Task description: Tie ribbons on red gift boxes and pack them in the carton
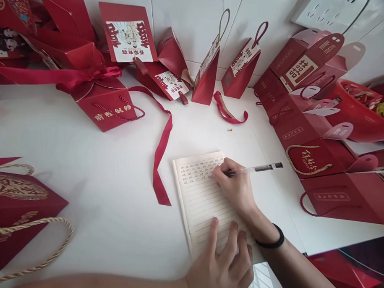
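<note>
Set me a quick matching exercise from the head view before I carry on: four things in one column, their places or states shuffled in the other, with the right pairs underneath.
Column one:
1. right hand
2. left hand
3. black band
4. white socket panel

Column two:
A. around the right wrist
B. laid over the lower part of the notebook
C. at the upper right of the view
D. gripping a pen at the written lines

Right pairs: 1-D, 2-B, 3-A, 4-C.
</note>
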Demonstrator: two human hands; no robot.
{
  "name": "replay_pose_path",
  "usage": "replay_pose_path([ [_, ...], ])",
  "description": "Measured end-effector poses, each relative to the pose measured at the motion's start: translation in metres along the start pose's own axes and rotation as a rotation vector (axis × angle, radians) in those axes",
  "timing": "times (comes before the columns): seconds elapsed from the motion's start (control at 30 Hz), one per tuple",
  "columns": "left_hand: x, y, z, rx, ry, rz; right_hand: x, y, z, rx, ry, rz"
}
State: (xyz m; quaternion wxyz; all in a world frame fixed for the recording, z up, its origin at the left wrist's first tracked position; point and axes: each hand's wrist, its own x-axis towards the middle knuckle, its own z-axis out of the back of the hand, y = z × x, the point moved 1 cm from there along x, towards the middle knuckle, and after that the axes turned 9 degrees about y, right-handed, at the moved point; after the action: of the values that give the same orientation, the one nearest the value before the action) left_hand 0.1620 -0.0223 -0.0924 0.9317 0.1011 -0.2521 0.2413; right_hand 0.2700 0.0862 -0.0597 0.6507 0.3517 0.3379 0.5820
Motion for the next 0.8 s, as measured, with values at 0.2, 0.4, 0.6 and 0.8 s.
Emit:
replay_pose_path([
  [0.2,0.001,0.000,-0.001,0.019,-0.022,-0.002,0.000,-0.001,0.001,0.013,-0.018,-0.006],
  [0.4,0.000,0.001,-0.002,0.032,-0.029,-0.001,0.000,0.000,0.001,-0.003,-0.042,-0.027],
  [0.6,-0.002,-0.001,-0.005,0.046,-0.037,-0.015,0.000,-0.001,0.003,0.041,-0.041,-0.004],
  [0.8,-0.003,-0.001,-0.015,0.094,-0.125,0.014,0.005,-0.006,0.009,0.306,-0.161,-0.079],
])
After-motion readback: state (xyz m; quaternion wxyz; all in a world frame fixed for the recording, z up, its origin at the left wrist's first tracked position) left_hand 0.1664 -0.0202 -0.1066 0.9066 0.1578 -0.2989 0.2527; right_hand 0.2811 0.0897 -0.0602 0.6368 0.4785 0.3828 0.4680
